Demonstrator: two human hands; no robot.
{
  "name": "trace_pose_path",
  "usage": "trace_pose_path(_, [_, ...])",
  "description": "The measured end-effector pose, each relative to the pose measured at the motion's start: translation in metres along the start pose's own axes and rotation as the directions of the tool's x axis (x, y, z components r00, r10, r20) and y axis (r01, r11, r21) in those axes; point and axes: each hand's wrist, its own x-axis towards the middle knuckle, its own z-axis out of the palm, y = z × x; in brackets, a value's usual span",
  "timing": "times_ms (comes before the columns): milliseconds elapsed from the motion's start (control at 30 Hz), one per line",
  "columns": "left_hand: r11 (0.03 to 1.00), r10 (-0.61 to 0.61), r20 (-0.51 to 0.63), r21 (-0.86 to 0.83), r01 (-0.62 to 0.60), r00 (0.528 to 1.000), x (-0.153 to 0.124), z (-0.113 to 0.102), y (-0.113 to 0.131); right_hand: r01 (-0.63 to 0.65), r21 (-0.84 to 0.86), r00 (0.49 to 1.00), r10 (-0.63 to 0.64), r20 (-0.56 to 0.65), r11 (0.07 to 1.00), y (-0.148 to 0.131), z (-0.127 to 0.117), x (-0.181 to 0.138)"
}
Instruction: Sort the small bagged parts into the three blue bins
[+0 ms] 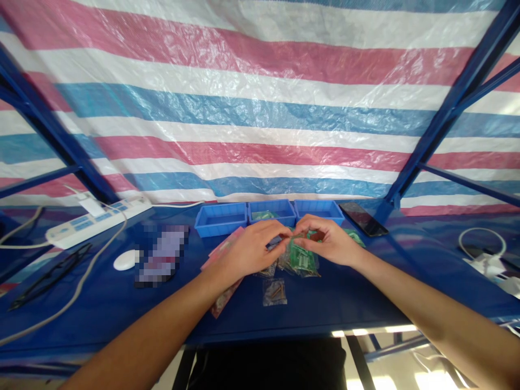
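Observation:
My left hand [251,247] and my right hand [325,238] meet over the middle of the blue table [345,303]. Both have their fingers pinched together on a small item between them, too small to name. Right under the hands lies a pile of clear bags holding green circuit boards [301,262]. A small clear bag with brownish parts [274,292] lies nearer to me. Pink bags [222,300] lie beneath my left wrist.
Three blue trays [221,219] stand in a row behind the hands; the middle one [271,214] holds green pieces. A black phone [363,219] lies right of them. At left are a white power strip [95,221], a white mouse [126,260], black tweezers [49,277] and cables. A white charger [487,262] is at right.

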Motion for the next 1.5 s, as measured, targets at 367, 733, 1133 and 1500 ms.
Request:
trace_pose_path(367, [0.997,0.042,-0.014,0.065,-0.041,0.999,-0.003,0.001,0.006,-0.024,-0.009,0.996,0.025,0.083,1.000,-0.003,0.002,-0.004])
trace_pose_path(733, [0.990,0.122,0.093,0.063,-0.128,0.988,-0.002,-0.001,0.018,-0.017,-0.036,0.996,0.020,0.090,0.999,-0.010,0.018,-0.008])
trace_pose_path(1133, [0.992,-0.096,0.061,-0.078,0.100,0.994,-0.002,0.002,0.014,-0.015,0.035,1.000,0.016,-0.018,0.999,-0.004,0.019,-0.007])
trace_pose_path(1500, [0.994,-0.101,-0.029,0.045,0.102,0.994,-0.002,0.008,0.006,0.088,-0.534,0.920,-0.274,-0.280,0.841,0.016,-0.030,0.011])
